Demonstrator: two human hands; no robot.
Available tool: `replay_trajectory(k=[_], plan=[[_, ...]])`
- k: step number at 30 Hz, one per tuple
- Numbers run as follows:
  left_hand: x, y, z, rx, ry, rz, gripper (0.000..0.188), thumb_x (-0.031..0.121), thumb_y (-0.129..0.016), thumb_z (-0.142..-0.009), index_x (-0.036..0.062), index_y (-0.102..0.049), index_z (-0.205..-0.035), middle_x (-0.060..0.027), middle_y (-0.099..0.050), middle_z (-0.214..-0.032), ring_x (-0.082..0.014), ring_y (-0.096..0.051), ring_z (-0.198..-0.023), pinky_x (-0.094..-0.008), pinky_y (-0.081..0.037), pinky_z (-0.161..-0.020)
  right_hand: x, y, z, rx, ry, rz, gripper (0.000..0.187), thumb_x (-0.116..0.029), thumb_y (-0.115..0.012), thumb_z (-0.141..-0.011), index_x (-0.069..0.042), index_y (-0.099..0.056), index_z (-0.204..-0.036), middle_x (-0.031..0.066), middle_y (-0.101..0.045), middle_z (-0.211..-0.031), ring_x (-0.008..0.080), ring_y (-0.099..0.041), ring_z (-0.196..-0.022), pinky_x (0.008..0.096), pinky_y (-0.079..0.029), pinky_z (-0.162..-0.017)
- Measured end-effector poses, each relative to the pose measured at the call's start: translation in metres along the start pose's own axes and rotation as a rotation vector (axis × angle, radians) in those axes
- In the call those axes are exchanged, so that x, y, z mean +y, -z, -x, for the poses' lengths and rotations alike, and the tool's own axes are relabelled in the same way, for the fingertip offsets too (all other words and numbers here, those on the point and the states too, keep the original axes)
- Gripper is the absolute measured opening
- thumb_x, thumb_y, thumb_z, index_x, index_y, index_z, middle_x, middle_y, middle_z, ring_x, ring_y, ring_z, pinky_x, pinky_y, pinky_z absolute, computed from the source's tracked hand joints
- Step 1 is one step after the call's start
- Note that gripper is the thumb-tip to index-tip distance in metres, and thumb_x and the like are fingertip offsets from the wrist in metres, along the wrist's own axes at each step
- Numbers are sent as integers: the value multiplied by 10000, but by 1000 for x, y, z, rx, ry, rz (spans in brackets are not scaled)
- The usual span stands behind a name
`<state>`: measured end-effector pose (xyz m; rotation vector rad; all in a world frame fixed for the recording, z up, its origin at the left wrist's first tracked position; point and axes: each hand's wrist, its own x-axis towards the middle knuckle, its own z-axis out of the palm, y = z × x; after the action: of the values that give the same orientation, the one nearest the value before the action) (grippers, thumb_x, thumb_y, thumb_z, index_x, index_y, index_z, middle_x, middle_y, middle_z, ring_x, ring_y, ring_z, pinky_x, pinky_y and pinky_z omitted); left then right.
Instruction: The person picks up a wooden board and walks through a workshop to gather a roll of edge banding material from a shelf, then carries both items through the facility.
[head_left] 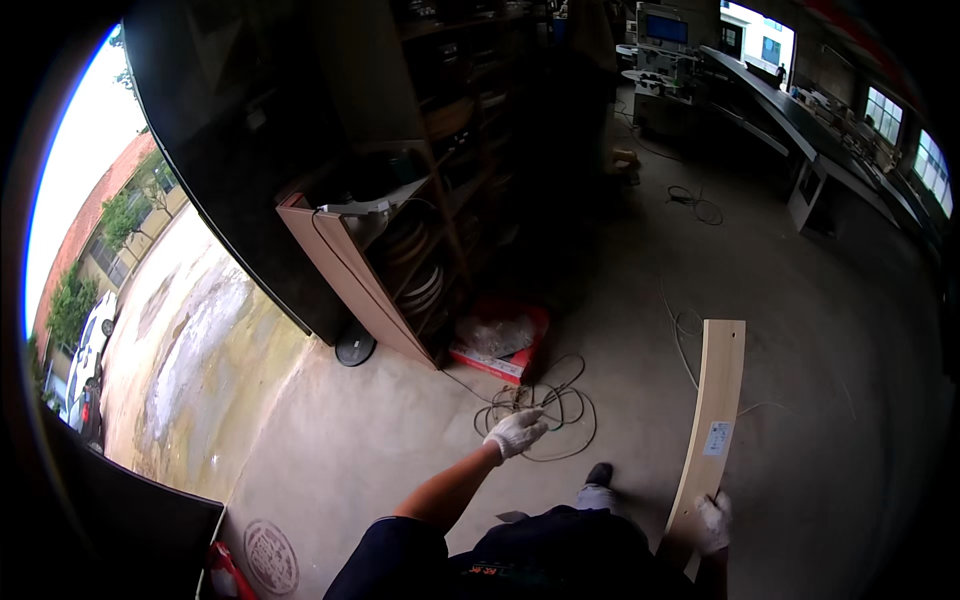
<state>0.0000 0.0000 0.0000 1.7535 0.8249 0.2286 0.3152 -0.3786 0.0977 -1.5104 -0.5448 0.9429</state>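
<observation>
A long pale wooden board (715, 385) with a white label and a hole near its far end reaches forward on my right. My right hand (712, 522), in a white knitted glove, grips the board's edge near its lower end; part of those fingers is hidden. My left hand (517, 432), gloved the same way, is held out in front of me with nothing in it, its fingers loosely extended. Beneath it in the picture, a tangle of cable (570, 405) lies on the concrete floor.
A shelf unit (360, 270) stands ahead to the left, with a red box (500, 345) holding clear plastic at its foot. A wide doorway opens outside on the left. Far right runs a long machine bench (790, 115). Another loop of cable (695, 205) lies farther off.
</observation>
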Motion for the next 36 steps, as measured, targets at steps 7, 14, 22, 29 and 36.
replay_trajectory(k=[7,14,22,29,36], plan=[[-36,46,7,150,838,-19,543,380,-649,-885,-5,-606,-1265,-112,-698,-1018,-172,-663,-853,-317,-542,-735,-107,1,-309,-145,-33,107,301,-148,-610,-901,3,-628,-1161,28,-661,-967,108,-597,-832,281,-500,-737],[-121,156,-90,723,854,264,501,289,-636,-856,-28,-610,-1243,-137,-699,-843,-190,-639,-671,-327,-510,-599,-190,-83,-556,-278,85,330,284,-182,-622,-902,30,-642,-1090,48,-682,-924,126,-604,-787,303,-500,-704],[107,422,-405,1004,366,81,592,278,-634,-910,44,-461,-1426,-111,-642,-1238,-138,-637,-745,-260,-538,-658,-249,-169,-792,-267,158,248,265,-165,-627,-912,26,-622,-1096,33,-646,-906,110,-580,-796,293,-493,-716],[334,625,-526,1460,122,-336,769,350,-666,-870,74,-335,-1508,-124,-554,-1369,-163,-625,-1040,-240,-534,-678,-294,-287,-954,-423,157,-130,385,-150,-584,-908,52,-552,-1235,57,-632,-1041,107,-575,-921,282,-483,-824],[398,785,-563,1618,116,-543,899,451,-705,-832,-24,-300,-1478,-151,-612,-1212,-202,-620,-950,-311,-530,-811,-232,-415,-1067,-694,18,-114,255,-135,-640,-853,5,-645,-1065,4,-636,-869,68,-560,-761,250,-484,-678]])
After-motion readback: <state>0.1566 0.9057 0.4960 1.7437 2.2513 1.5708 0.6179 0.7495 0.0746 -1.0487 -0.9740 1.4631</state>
